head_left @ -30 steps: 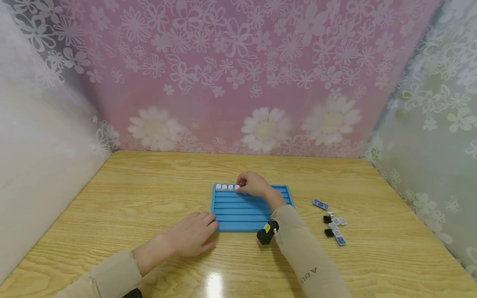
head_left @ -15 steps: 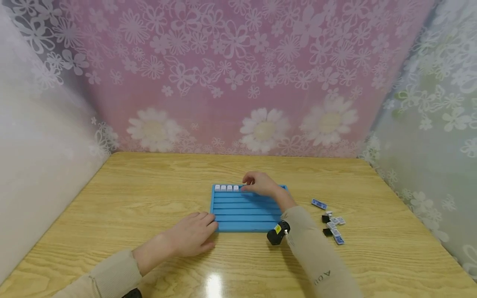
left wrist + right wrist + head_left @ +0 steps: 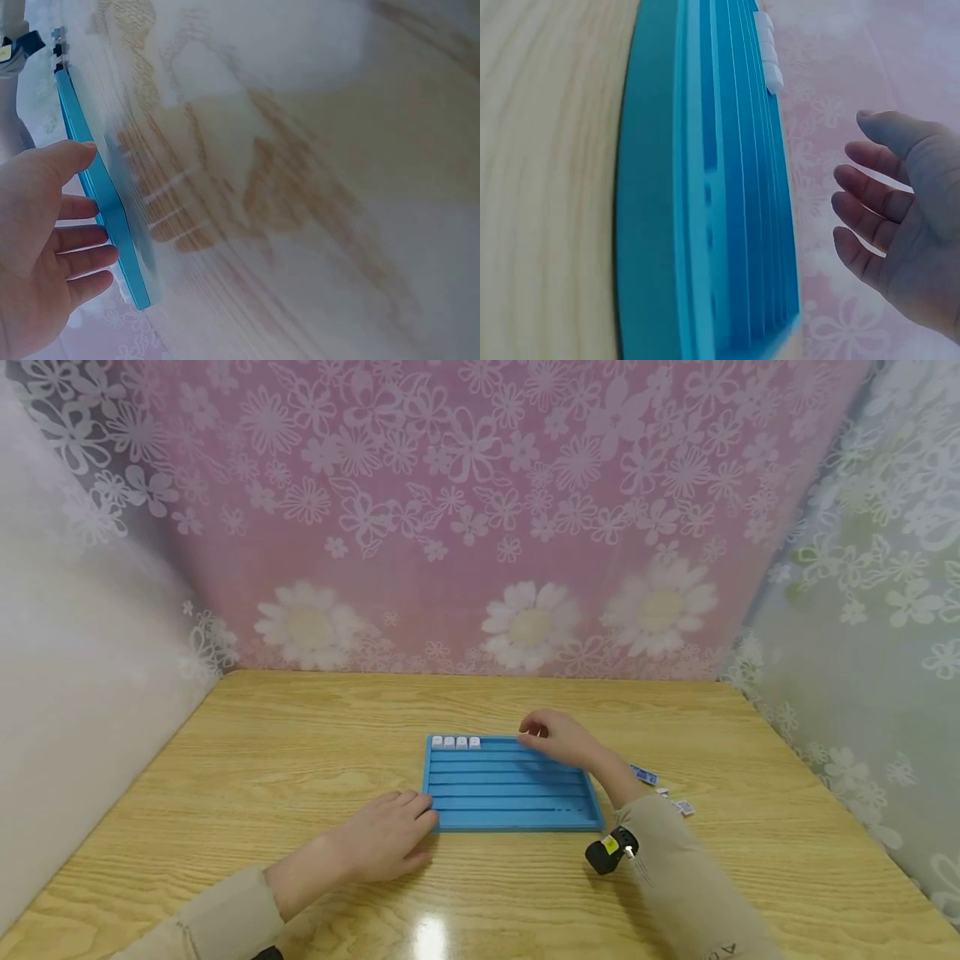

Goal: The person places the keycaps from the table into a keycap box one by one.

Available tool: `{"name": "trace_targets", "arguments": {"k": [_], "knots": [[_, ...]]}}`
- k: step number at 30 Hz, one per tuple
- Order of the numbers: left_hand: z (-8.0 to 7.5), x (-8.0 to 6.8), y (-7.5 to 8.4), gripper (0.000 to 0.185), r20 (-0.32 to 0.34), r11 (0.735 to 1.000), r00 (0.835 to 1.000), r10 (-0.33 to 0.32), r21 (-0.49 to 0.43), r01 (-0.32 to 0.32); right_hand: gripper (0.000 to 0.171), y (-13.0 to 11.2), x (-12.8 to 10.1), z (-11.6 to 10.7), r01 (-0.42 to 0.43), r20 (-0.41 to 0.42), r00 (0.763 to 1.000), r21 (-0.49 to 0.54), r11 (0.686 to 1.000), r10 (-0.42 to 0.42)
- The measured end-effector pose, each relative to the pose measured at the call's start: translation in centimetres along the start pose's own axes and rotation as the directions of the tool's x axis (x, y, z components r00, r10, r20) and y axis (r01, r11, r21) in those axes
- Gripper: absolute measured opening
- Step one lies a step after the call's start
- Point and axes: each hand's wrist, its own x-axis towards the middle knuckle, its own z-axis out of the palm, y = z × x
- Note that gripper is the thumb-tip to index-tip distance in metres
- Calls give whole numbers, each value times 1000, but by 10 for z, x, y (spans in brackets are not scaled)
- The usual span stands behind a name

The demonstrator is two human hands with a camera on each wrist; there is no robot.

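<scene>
By the left hand [image 3: 386, 835], fingers relaxed, the blue slatted tray [image 3: 495, 791] was touched at eight o'clock. Four white keycaps [image 3: 449, 743] were lined up at its eleven o'clock corner; over one o'clock, the right hand [image 3: 561, 739] was held loosely curved, empty.

We see a table [image 3: 322, 727] with a yellow-brown wood-grain top, its streaks running mostly from side to side, and a bright glare [image 3: 430, 935] near us. Close to the middle, we find a blue tray [image 3: 495, 791] lying flat, its long ridges running across. To the right, apart from it, a small blue piece [image 3: 644, 775] lies on the wood, and nearer us sit small white pieces [image 3: 684, 807], only partly in our sight.
</scene>
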Motion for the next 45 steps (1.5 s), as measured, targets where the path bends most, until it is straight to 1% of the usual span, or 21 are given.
{"name": "trace_targets", "arguments": {"k": [4, 9, 11, 17, 21, 24, 32, 38, 41, 45], "knots": [[1, 1, 1, 33, 7, 1000, 1000, -3, -15, 3, 30, 5, -15, -9, 13, -4, 1000, 9, 1000, -13], [2, 2, 1, 32, 11, 1000, 1000, -12, -27, 12, 31, 16, -31, -21, 56, -34, 998, -4, 998, -56], [2, 2, 1, 31, 10, 999, 1000, -16, -29, 17, 31, 20, -37, -25, 60, -46, 997, -6, 998, -60], [0, 2, 1, 31, 1, 999, 1000, -22, -30, 22, 31, 36, -56, -38, 11, -59, 998, -2, 1000, -11], [-1, 2, 1, 30, -1, 999, 1000, -21, -37, 21, 30, 49, -70, -45, -24, -70, 997, -28, 999, 22], [0, 2, 1, 30, 4, 999, 1000, -20, -38, 21, 30, 57, -80, -50, -34, -79, 996, -42, 999, 30], [0, 1, 1, 32, 15, 999, 1000, -21, -32, 22, 28, 71, -106, -65, -83, -83, 993, -25, 996, 81], [-1, 0, 0, 31, 15, 999, 1000, -25, -32, 25, 29, 82, -121, -73, -128, -96, 988, -26, 991, 125], [-1, 1, 0, 31, 14, 999, 1000, -21, -24, 21, 29, 87, -128, -78, -156, -102, 983, -6, 988, 154], [-3, 2, 1, 31, 14, 1000, 1000, -11, -15, 12, 28, 93, -137, -83, -171, -87, 981, 22, 985, 173]]}}
